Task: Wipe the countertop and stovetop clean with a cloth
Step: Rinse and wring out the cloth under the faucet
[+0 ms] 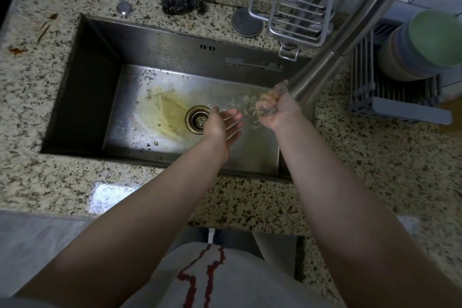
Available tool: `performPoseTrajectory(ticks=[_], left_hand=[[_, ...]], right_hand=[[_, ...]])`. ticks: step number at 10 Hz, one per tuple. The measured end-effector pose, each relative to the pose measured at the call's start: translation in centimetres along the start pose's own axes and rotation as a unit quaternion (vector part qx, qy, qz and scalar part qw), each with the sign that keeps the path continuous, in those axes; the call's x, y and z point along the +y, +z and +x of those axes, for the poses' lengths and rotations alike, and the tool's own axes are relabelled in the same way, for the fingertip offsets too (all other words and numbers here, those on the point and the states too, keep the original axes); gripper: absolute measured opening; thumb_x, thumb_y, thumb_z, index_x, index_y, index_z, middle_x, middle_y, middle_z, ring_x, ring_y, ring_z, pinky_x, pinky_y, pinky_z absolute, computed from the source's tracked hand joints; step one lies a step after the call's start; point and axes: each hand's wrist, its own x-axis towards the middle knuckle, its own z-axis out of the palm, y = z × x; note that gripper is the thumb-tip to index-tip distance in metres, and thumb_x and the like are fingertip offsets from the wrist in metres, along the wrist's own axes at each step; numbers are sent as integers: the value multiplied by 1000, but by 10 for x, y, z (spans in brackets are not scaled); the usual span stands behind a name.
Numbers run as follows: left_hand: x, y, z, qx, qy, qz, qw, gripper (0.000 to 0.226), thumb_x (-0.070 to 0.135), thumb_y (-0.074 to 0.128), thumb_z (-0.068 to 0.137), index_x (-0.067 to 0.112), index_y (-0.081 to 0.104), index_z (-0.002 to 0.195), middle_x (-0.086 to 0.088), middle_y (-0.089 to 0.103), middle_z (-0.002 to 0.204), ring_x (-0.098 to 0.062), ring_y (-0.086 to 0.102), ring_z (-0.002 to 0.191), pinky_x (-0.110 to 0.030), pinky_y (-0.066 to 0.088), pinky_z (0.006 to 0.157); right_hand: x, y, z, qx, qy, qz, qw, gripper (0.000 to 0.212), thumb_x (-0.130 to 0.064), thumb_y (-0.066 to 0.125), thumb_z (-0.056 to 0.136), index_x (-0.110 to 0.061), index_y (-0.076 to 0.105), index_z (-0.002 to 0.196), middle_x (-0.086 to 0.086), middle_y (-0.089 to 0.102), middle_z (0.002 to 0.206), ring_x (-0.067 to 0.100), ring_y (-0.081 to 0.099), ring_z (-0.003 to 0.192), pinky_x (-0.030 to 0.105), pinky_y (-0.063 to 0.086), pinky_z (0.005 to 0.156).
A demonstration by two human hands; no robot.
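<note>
- Right hand [273, 110]: grip clenched tight round a wadded, wet cloth [271, 97], held directly under the faucet spout [303, 84]; cloth bunched in the fist, with ends showing above and below the fingers.
- Water splashing round the fist; droplets blurred between the two hands.
- Left hand [225, 122]: grip wide, fingers straight and together, palm turned toward the right hand, holding nothing; positioned over the sink basin just beside the drain strainer [199, 119] and near, but apart from, the cloth.
- Stainless sink [97, 87]: yellowish-brown stain on the floor left of the drain; small specks of debris scattered on the basin floor.
- Speckled granite tabletop [375, 170] surrounding the sink; reddish-brown smears [46, 29] on the far-left part; wet glossy patch on the near edge.
- Behind the sink: dark steel-wool scourer [180, 2], round metal cap [124, 7], wire caddy [300, 15] on a round base.
- Right of the sink: slatted drying rack [390, 97] carrying a stack of bowls [422, 45], green one on top.
- Near edge of view: both bare forearms and a grey garment with red markings [200, 280].
</note>
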Motion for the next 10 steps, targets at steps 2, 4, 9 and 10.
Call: performPoseTrajectory(ticks=[2, 4, 9, 10], left_hand=[[-8, 16, -13, -35, -29, 37, 998, 44, 44, 36, 108, 12, 64, 98, -5, 71, 99, -23, 66, 97, -37, 51, 95], [2, 42, -31, -116, -78, 0, 990, 49, 57, 37, 103, 18, 67, 111, -5, 71, 94, -19, 65, 89, -36, 51, 89], [-8, 30, 15, 61, 399, 635, 658, 46, 34, 38, 104, 31, 40, 150, -3, 26, 165, -29, 12, 156, -64, -11, 121], [-8, 29, 11, 25, 414, 434, 800, 57, 32, 44, 100, 30, 32, 155, 0, 19, 168, -20, 18, 155, -60, -2, 125]], right_hand=[[3, -2, -4, -4, -37, -82, 996, 77, -45, 30, 110, -18, 48, 40, -4, 34, 42, 12, 30, 32, 17, 24, 35], [32, -27, -4, 60, -199, -395, 895, 59, -68, 28, 94, -37, 67, 126, 0, 65, 136, 25, 59, 128, 50, 35, 120], [15, -43, -21, -146, 18, -181, 973, 48, -33, 61, 103, -11, 56, 145, 11, 67, 130, 26, 67, 121, 45, 56, 101], [10, -34, -19, -133, 4, -188, 973, 66, -25, 74, 90, -12, 50, 150, 12, 69, 127, 25, 70, 115, 42, 59, 96]])
